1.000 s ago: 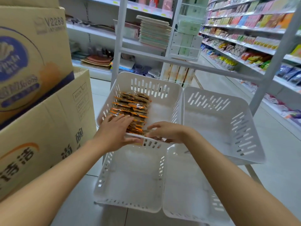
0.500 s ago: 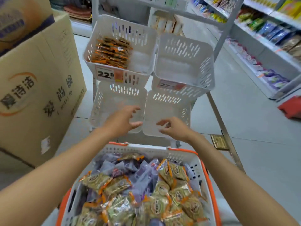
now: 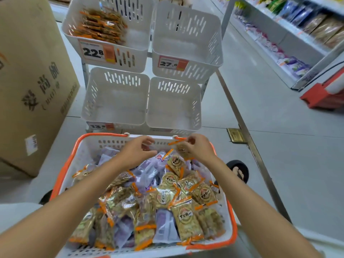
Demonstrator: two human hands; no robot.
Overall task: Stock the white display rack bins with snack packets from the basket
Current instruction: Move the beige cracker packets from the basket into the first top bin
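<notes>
Because the white plastic basket with the orange rim (image 3: 64, 170) sits just in front of the white slotted rack's lower bins, your reach from stock to bin is short. Your right hand (image 3: 197, 148) pinches one tan snack packet with orange sealed ends (image 3: 181, 148) between thumb and fingertips, raised above the heap near the basket's far wall; I read that as the pick for the next bin. Your left hand (image 3: 138, 150) hovers beside it with fingers loosely curled, thumb and forefinger apart, holding nothing, probably ready to take a second one. The remaining tan and purple packets (image 3: 147, 170) lie piled in the basket. The upper left bin (image 3: 134, 58) holds orange-brown packets (image 3: 104, 25), with a tag reading "22.8" (image 3: 93, 52). The upper right bin (image 3: 195, 71) holds none; its tag reads "27.6" (image 3: 168, 63). The lower left bin (image 3: 115, 105) and lower right bin (image 3: 173, 107) are bare; the left one's tag (image 3: 96, 126) starts "13", the rest hidden. The packet label characters are too blurred to read. The brown cardboard carton (image 3: 37, 81) on the left carries Chinese print I can't make out.
</notes>
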